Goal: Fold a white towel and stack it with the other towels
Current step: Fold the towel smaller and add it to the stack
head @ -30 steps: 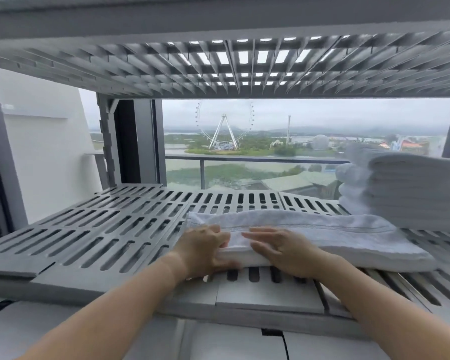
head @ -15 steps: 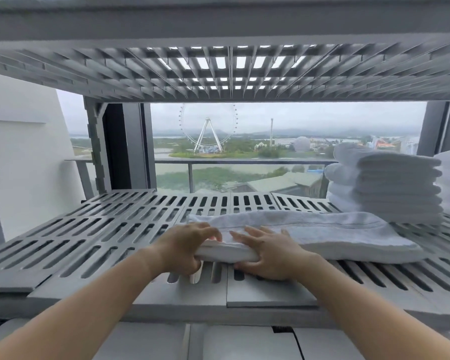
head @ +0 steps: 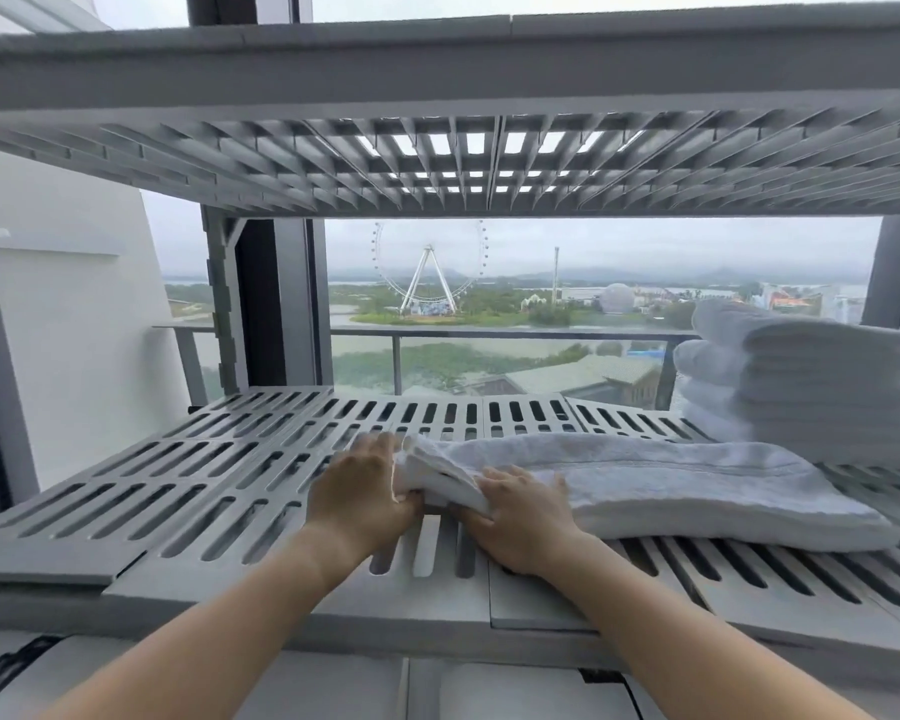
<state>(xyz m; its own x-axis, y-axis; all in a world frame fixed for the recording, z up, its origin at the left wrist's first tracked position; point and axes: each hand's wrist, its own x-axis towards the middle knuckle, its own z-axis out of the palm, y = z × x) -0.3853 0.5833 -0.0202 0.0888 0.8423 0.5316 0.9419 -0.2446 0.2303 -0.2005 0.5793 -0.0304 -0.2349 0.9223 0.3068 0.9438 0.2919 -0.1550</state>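
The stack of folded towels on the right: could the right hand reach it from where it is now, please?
Probably yes. The right hand grips the long towel, and the stack stands on the same shelf just beyond it, with nothing between them.

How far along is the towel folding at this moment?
Done: the towel lies on the slatted shelf as a long folded strip. In hand: the left hand and right hand grip its left end, which is lifted off the shelf. Left: fold it down and put it on the stack of towels at the right.

white towel [head: 671, 480], grey slotted shelf [head: 178, 491]
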